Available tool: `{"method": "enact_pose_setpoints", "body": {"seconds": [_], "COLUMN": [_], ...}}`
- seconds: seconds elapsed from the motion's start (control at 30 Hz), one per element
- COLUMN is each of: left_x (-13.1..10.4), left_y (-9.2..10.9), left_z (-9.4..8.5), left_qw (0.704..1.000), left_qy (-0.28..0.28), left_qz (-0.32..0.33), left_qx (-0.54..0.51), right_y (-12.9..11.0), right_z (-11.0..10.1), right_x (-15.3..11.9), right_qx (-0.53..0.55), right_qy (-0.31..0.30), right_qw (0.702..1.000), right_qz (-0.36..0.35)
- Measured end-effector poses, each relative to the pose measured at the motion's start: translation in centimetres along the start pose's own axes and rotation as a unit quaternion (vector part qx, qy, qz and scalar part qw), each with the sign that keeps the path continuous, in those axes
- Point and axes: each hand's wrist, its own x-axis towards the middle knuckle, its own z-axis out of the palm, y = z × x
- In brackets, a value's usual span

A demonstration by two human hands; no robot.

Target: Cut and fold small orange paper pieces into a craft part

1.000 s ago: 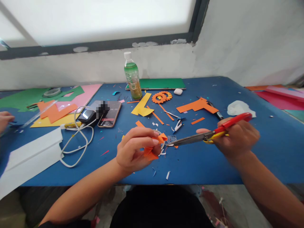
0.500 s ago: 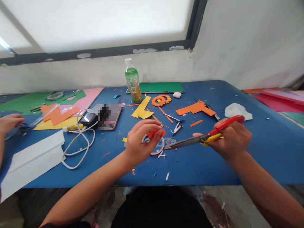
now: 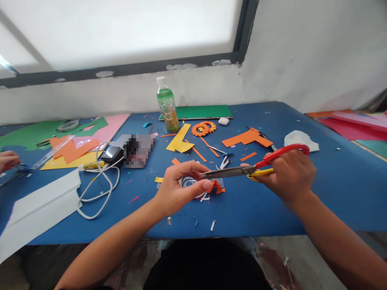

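My right hand (image 3: 292,175) is closed around the red-and-yellow handles of the scissors (image 3: 232,172). Their blades are together and point left, with the tip at the fingers of my left hand (image 3: 178,185). The left thumb and fingers are apart in a curve, and I see nothing held between them. A white ring (image 3: 203,196) shows through that gap and below the thumb, apparently on the table. Just right of the thumb is a crumpled orange paper scrap (image 3: 216,187). Part of a clear blue-marked plastic template (image 3: 222,182) shows behind it.
Orange gear-shaped cutouts (image 3: 204,128), a yellow paper piece (image 3: 180,139) and a bottle (image 3: 168,106) stand or lie beyond my hands. An orange paper shape (image 3: 248,137) is to the right. On the left are a white cable (image 3: 102,195), folded white paper (image 3: 45,205) and another person's hand (image 3: 8,159).
The orange scrap has left my left hand and sits right of the thumb. My left fingers have parted. The scissors have moved up and left, their tip to those fingers.
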Motion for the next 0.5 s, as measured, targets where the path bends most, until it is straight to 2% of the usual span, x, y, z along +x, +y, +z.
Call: {"method": "enact_pose_setpoints", "body": {"seconds": [0.13, 0.27, 0.43, 0.5], "left_x": [0.31, 0.44, 0.50, 0.67], "left_y": [-0.08, -0.21, -0.12, -0.22], "left_z": [0.27, 0.29, 0.17, -0.10], "left_qw": [0.998, 0.995, 0.995, 0.994], "left_qy": [0.047, 0.068, 0.087, 0.106], "left_qz": [-0.018, -0.032, -0.005, -0.002], "left_qx": [0.046, 0.061, 0.042, 0.028], "right_y": [-0.18, -0.18, -0.07, 0.13], "right_z": [-0.17, -0.17, -0.09, -0.02], "right_x": [0.35, 0.46, 0.57, 0.73], "right_qx": [-0.044, -0.048, -0.039, -0.034], "right_qy": [-0.013, 0.012, 0.003, 0.020], "right_qw": [0.999, 0.998, 0.999, 0.999], "right_qz": [-0.014, -0.031, -0.001, -0.005]}}
